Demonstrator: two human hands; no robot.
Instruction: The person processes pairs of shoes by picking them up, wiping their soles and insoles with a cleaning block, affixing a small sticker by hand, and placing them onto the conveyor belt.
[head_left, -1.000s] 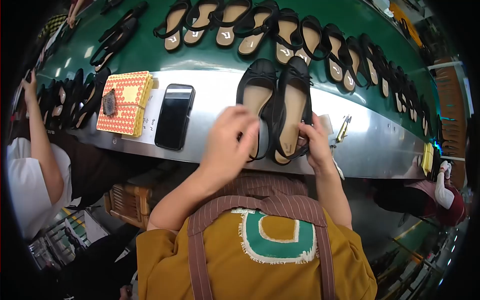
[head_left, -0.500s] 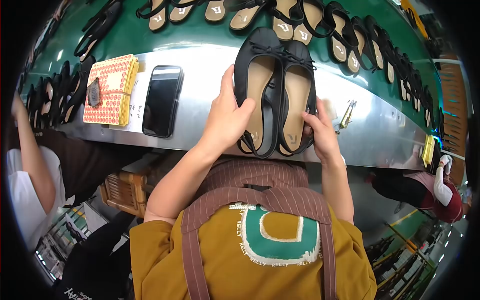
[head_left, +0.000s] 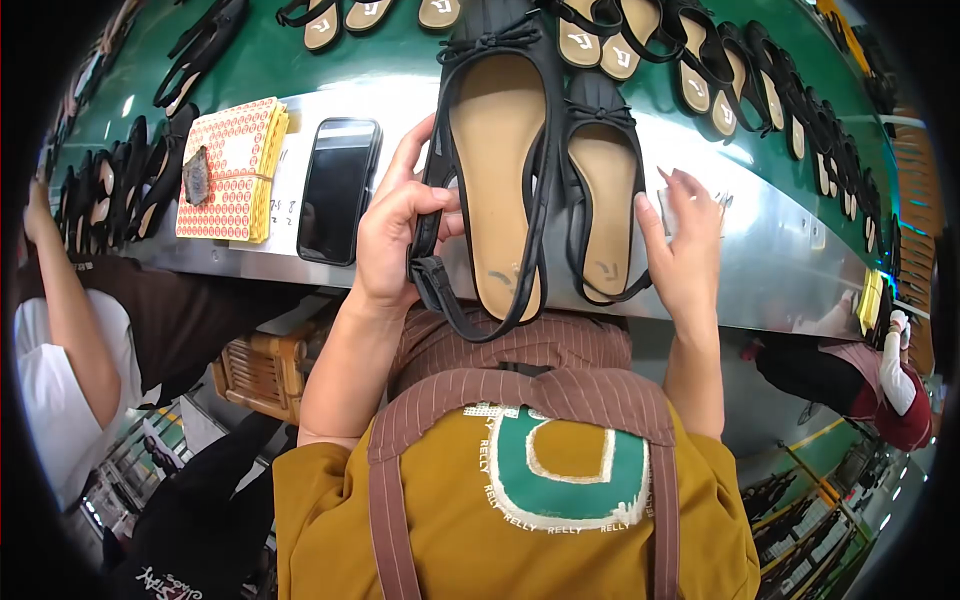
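Note:
My left hand [head_left: 392, 235] is closed around the side of a black slingback ballet flat [head_left: 497, 170] with a bow at the toe and a tan insole, lifted close to me. Beside it, the matching black flat [head_left: 606, 195] appears to rest on the metal table strip [head_left: 400, 110], its heel at the near edge. To the right of that second shoe is my right hand [head_left: 690, 245], thumb and fingers apart, holding nothing. Its thumb tip is close to the shoe's side; whether they touch I cannot tell. A small pale item behind those fingers is partly hidden.
A black phone [head_left: 340, 190] lies left of my left hand. Next to it is a banded stack of yellow sticker sheets [head_left: 235, 210] with a dark stone-like lump [head_left: 196, 177] on top. Rows of black shoes [head_left: 700, 70] line the green surface [head_left: 250, 60]. Other people sit at both sides.
The two shoes have come apart: my left hand raised the left one toward me, while the other now stands lower. My right hand has let go and moved slightly right.

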